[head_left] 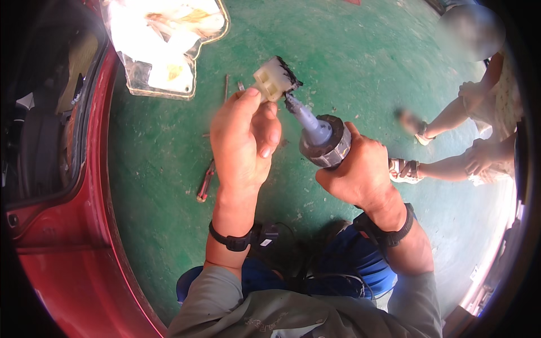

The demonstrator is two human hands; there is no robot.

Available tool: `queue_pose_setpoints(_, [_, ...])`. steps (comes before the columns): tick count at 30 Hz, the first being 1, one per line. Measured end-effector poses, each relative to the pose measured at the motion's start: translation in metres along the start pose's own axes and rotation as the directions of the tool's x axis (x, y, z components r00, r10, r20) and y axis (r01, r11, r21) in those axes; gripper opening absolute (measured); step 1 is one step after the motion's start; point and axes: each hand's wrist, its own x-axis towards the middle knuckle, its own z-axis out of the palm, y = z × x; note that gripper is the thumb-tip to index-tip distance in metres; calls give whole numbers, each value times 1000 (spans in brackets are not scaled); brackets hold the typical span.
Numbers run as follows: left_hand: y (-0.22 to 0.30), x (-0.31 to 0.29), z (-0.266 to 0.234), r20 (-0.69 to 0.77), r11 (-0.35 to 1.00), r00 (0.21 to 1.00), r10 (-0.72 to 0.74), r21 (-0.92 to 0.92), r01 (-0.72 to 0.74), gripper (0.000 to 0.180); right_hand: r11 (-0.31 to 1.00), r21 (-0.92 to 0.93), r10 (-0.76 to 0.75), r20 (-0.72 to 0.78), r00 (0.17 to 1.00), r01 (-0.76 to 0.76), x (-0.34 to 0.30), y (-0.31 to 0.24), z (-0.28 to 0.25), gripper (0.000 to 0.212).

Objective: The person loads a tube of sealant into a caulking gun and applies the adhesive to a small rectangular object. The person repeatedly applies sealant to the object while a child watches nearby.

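My left hand pinches a cream-coloured plastic block with square openings between thumb and fingers. Thick black paste coats the block's far right edge. In my right hand is a caulking gun with a dark ribbed collar; most of its body is hidden behind the fist. Its tapered bluish nozzle points up and left, with black paste smeared at the tip. That tip is close beside the block's lower right corner; whether they touch I cannot tell.
A red car with a window stands along the left. On the green floor lie a red-handled screwdriver and a thin metal rod. A glaring, clear-edged panel is at the upper left. Another person's legs are at the right.
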Motion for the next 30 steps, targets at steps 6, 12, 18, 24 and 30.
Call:
queue_pose_setpoints(6, [2,19,-21,197,984,973,118,106,-141,23,977,210,-27,-14,1000,29,-2,7,-7,53])
queue_pose_setpoints(12, [6,21,-30,404,758,824,398,362,-543,22,936,350,26,44,999,-40,-2,6,-13,58])
queue_pose_setpoints(18, [17,19,-33,473,556,723,504,464,-690,16,968,250,23,36,999,-31,-3,3,-15,60])
queue_pose_setpoints(24, [28,13,-27,545,260,592,594,566,-782,10,993,109,-46,6,999,45,-4,6,-15,60])
queue_pose_setpoints(30, [42,3,-19,645,-6,519,561,630,-777,16,998,8,-55,8,998,55,-5,8,-13,54])
